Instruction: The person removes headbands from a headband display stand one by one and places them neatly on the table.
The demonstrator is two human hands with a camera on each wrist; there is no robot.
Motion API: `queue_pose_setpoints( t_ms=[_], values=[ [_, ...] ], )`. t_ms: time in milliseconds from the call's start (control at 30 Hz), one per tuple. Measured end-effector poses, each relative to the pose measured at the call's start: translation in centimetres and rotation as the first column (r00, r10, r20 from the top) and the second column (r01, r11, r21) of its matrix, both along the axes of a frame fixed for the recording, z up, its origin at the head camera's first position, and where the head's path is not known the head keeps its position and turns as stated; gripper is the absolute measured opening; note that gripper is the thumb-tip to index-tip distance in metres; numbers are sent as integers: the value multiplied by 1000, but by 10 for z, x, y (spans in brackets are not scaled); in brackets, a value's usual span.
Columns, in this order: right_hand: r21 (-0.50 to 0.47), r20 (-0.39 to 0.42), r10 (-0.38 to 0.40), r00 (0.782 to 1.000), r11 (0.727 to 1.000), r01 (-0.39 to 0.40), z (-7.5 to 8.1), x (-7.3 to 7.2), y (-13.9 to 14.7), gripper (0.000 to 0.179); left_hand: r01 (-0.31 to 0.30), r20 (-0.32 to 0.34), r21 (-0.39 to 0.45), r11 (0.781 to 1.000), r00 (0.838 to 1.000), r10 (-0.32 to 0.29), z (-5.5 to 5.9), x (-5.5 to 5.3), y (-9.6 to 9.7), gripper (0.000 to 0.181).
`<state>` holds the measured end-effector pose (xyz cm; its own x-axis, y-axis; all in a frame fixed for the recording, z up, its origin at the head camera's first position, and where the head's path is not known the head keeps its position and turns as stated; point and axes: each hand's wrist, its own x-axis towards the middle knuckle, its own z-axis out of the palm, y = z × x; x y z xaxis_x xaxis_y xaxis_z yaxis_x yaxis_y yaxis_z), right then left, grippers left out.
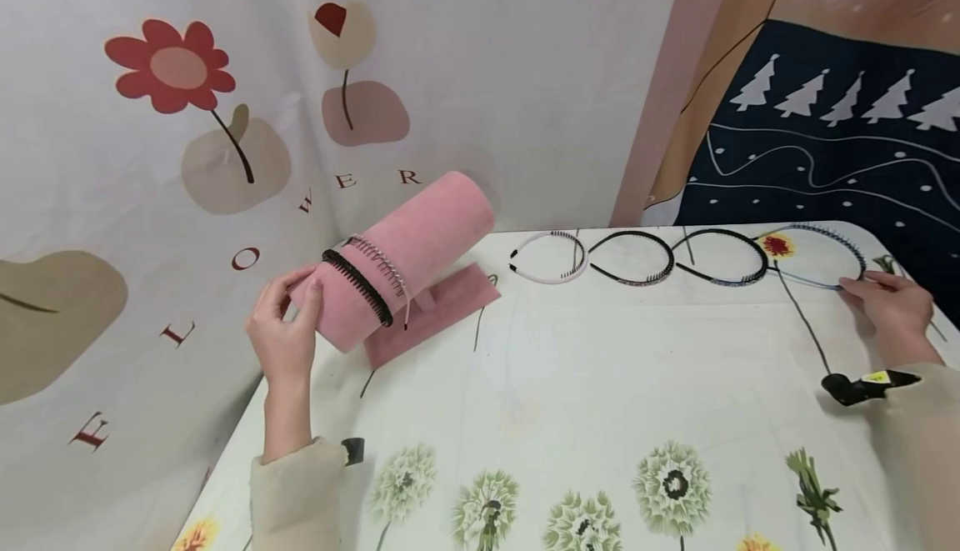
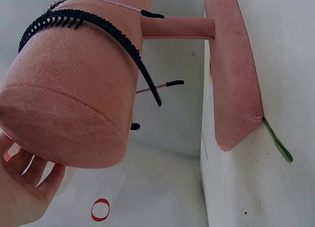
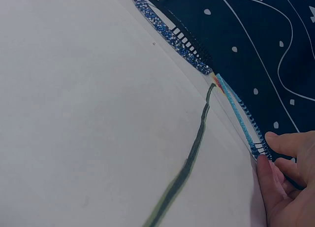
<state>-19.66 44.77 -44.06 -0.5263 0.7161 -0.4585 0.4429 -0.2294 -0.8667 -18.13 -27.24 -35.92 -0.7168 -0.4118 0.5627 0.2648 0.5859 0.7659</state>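
Note:
A pink plush roll (image 1: 442,222) on a flat pink base (image 1: 480,291) stands at the left of the table; together they form a headband stand. Around the roll sit a black toothed headband (image 1: 358,284) and a thin pinkish, silvery headband (image 1: 381,261). My left hand (image 1: 283,330) grips the roll's near end, thumb on its face and fingers behind, as the left wrist view also shows. At the far right, my right hand (image 1: 896,305) pinches the edge of a light blue toothed headband (image 3: 237,111) between thumb and fingers. That headband lies at the table's back edge.
Left of the blue headband, three more lie in a row: a black one with blue glitter (image 1: 723,282), another black one (image 1: 633,282) and a white one (image 1: 551,281). A flower-print cloth (image 1: 570,401) covers the table. Printed curtains (image 1: 510,76) hang behind.

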Motion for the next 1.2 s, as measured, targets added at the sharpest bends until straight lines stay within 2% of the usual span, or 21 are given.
queue_pose_setpoints(
  t_ms=[267, 667, 867, 1000, 1200],
  values=[
    [-9, -68, 10, 998, 1000, -11, 0, 1, 1, 33, 3, -14, 1, 1000, 1000, -3, 1, 1, 2, 26],
    [106, -102, 127, 987, 988, -116, 11, 9, -11, 26, -8, 27, 43, 999, 1000, 7, 4, 3, 4, 27],
    [116, -141, 172, 975, 981, -156, 14, 12, -19, 27, 14, 35, 69, 998, 999, -16, 2, 3, 2, 26],
    [116, -192, 222, 956, 972, -203, 15, 14, -25, 26, 43, 49, 88, 995, 998, -48, 0, 3, 1, 30],
    [33, -355, 276, 893, 958, -283, 16, 17, -33, 18, 67, 80, 97, 993, 994, -75, -3, 5, 1, 36]
  ],
)
